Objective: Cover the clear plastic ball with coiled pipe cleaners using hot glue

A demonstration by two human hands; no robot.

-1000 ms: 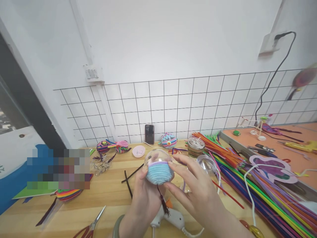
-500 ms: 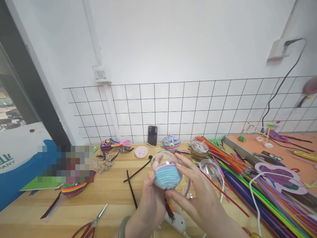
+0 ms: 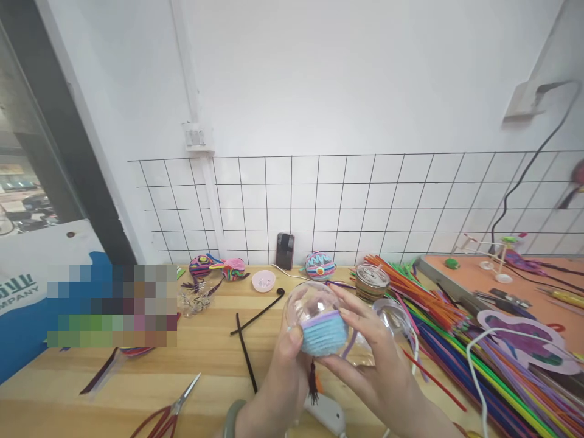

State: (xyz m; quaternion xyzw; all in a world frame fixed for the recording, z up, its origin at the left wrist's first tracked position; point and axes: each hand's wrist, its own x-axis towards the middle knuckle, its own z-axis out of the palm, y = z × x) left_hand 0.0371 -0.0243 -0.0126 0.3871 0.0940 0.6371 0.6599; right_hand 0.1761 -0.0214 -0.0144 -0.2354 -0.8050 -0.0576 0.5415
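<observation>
Both hands hold a clear plastic ball whose lower half is wrapped in rows of light blue pipe cleaner. A purple pipe cleaner runs along the top edge of the blue rows, and its loose end hangs at the right. Below the ball dangles a dark tassel. My left hand grips the left side, thumb pressed near the purple edge. My right hand is closed round the right side, fingers on top and thumb underneath. Beneath the hands lies a white glue gun, partly hidden.
Red-handled scissors lie at front left, near black pipe cleaners. Colourful pipe cleaners cover the right side. A spool, pink dish, phone and decorated ball stand along the back. A white cable crosses the right.
The ball has moved slightly to the right in view and tilted, its left side lower, with both hands still round it. The whole view has shifted a little.
</observation>
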